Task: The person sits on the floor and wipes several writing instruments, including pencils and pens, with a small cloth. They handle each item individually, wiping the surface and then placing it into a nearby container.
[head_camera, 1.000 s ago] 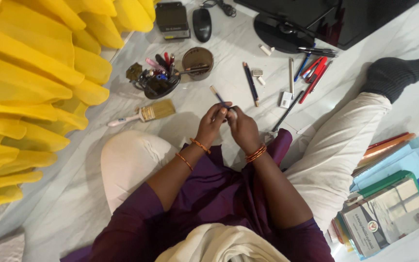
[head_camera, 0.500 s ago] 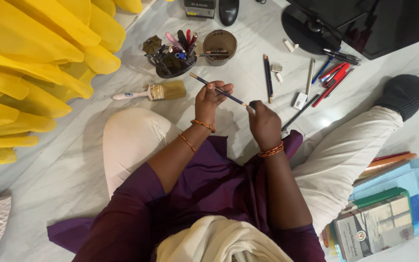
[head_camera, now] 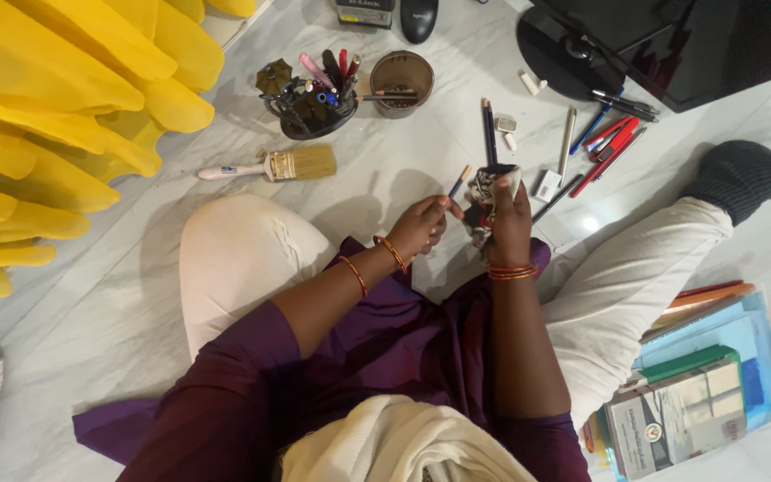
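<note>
At the far left of the frame yellow fabric (head_camera: pixel 55 116) hangs in folds over the pale floor (head_camera: pixel 91 330). Right of it, in the upper middle, a paintbrush (head_camera: pixel 269 166) lies flat, and above it stand a dark holder (head_camera: pixel 310 98) crammed with pens and a round brown cup (head_camera: pixel 402 82) with a pencil across its mouth. At the centre the left hand (head_camera: pixel 419 228) is closed around a blue pencil (head_camera: pixel 457 187), whose tip points up and right towards the cloth. Just right of it the right hand (head_camera: pixel 509 219) is clenched on a patterned cloth (head_camera: pixel 485 203), bunched at the pencil's end; whether cloth and pencil touch is hard to tell. By the look of it, the pencil is being wiped and the wipe is under way. Much seems left: further right, loose pencils (head_camera: pixel 488 129), red pens (head_camera: pixel 613 143) and small erasers (head_camera: pixel 528 82) lie scattered on the floor in the upper right, below a black monitor base (head_camera: pixel 564 45). At the lower right sits a stack of books (head_camera: pixel 698 393) and folders.
</note>
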